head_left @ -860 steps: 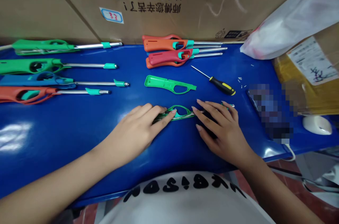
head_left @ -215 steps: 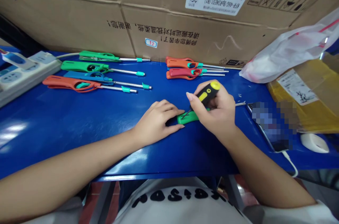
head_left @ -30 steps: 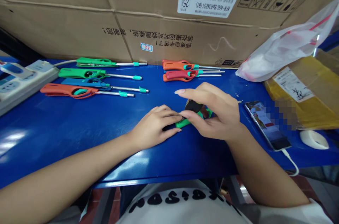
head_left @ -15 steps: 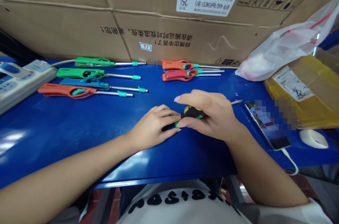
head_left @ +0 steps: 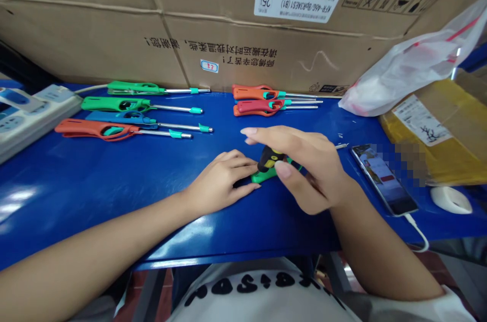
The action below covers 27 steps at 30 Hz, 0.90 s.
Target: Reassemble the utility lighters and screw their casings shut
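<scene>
A green gas lighter (head_left: pixel 263 176) lies on the blue table, largely covered by my hands. My left hand (head_left: pixel 218 182) rests at its handle end, thumb and fingers pressing it down. Over the lighter stands a stubby screwdriver (head_left: pixel 269 162) with a black and yellow handle; its tip is hidden. My right hand (head_left: pixel 310 167) curves around that handle, with thumb near the front side and index finger stretched past it. To the right of this hand a thin metal tip (head_left: pixel 342 146) shows, apparently the lighter's barrel end.
Several lighters lie at the back left, including an orange one (head_left: pixel 95 129); more red and orange lighters (head_left: pixel 258 107) lie back centre. A power strip (head_left: pixel 34 111) is left. A phone (head_left: pixel 380 177), mouse (head_left: pixel 451 200) and taped parcel (head_left: pixel 449 129) are right. A large carton (head_left: pixel 213 23) stands behind.
My right hand's thumb and fingers have spread and rolled around the screwdriver, showing more of its handle and the green lighter. My left hand has stayed put.
</scene>
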Each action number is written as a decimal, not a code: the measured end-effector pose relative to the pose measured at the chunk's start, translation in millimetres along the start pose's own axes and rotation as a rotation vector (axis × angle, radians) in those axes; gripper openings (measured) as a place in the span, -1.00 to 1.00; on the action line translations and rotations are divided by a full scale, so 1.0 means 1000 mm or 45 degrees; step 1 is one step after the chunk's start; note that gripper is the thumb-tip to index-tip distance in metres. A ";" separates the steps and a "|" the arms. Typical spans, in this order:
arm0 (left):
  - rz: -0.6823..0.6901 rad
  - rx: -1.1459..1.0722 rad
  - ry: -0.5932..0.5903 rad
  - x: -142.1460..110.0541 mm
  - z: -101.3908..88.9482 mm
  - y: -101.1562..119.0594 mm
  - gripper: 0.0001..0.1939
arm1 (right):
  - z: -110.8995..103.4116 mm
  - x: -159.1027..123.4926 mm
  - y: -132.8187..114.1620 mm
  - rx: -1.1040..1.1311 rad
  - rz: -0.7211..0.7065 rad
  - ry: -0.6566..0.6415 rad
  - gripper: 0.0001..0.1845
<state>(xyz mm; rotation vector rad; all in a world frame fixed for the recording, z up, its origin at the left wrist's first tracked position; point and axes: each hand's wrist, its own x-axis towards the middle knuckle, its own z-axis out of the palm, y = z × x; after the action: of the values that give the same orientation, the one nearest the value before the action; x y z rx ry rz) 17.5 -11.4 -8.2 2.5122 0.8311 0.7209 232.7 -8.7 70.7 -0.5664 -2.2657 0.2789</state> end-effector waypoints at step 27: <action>0.024 0.024 0.008 0.000 0.000 0.000 -0.74 | 0.004 -0.001 0.002 -0.076 -0.014 0.179 -0.56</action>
<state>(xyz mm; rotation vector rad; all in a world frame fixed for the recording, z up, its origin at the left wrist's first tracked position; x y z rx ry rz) 17.3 -11.0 -8.1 2.5388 0.8212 0.7304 231.1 -7.4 66.7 -0.5863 -2.1459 0.1614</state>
